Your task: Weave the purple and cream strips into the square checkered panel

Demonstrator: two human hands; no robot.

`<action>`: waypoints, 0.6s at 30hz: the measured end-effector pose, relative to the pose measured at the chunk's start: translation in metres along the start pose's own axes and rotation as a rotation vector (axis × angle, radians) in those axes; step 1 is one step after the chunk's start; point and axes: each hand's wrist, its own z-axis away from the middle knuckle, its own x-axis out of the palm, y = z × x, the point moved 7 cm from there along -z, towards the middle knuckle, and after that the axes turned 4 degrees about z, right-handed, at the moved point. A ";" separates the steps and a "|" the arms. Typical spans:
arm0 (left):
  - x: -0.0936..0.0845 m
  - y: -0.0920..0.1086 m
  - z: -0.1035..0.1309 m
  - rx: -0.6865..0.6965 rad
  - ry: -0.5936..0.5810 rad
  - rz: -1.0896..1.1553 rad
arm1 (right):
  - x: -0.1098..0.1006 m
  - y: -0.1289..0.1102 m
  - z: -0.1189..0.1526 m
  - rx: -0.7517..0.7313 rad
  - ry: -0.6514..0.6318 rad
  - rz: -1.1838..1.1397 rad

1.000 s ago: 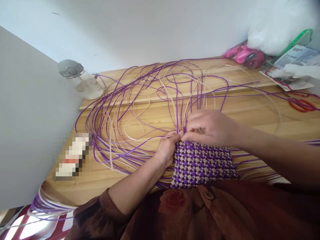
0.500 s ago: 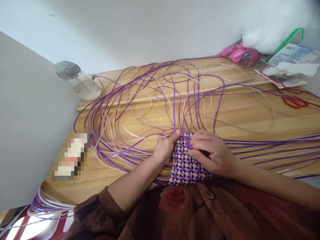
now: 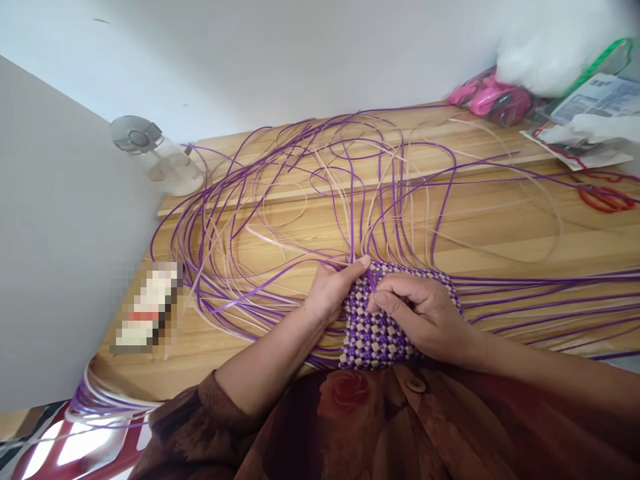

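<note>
A woven piece (image 3: 377, 333) in purple and cream checks lies at the table's near edge, against the clothing. Long purple and cream strands (image 3: 295, 157) fan out from its top and sides. My left hand (image 3: 333, 287) grips its upper left corner, thumb on top near the base of the upright strands. My right hand (image 3: 423, 310) is over the middle of the weave, thumb and forefinger pinched on a short purple strip (image 3: 372, 280) that rises toward my left thumb.
A clear bottle with a grey lid (image 3: 167, 163) stands at the back left, above a blurred-out object (image 3: 149, 307). Red-handled scissors (image 3: 606, 199), a pink item in plastic (image 3: 493, 99) and papers (image 3: 595, 100) lie at the right. Strands hang over the left edge.
My right hand has drawn back slightly down from the top edge, uncovering more of the weave's upper right. My left thumb has shifted a little right. The view has moved slightly.
</note>
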 end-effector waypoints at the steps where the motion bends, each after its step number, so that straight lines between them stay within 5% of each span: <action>1: 0.001 0.001 0.001 0.007 -0.005 -0.004 | 0.001 0.003 -0.003 0.048 -0.023 -0.041; 8: -0.005 0.004 -0.001 0.088 0.072 -0.065 | 0.019 0.011 -0.006 0.287 -0.246 -0.159; 12: -0.004 0.002 -0.003 0.085 -0.003 -0.063 | 0.003 0.023 -0.015 0.387 -0.303 -0.231; 15: -0.003 0.001 -0.002 0.103 -0.036 -0.066 | -0.020 0.048 -0.035 0.541 -0.226 -0.164; 18: -0.003 0.000 -0.003 0.116 -0.038 -0.066 | -0.021 0.061 -0.060 0.506 -0.224 -0.094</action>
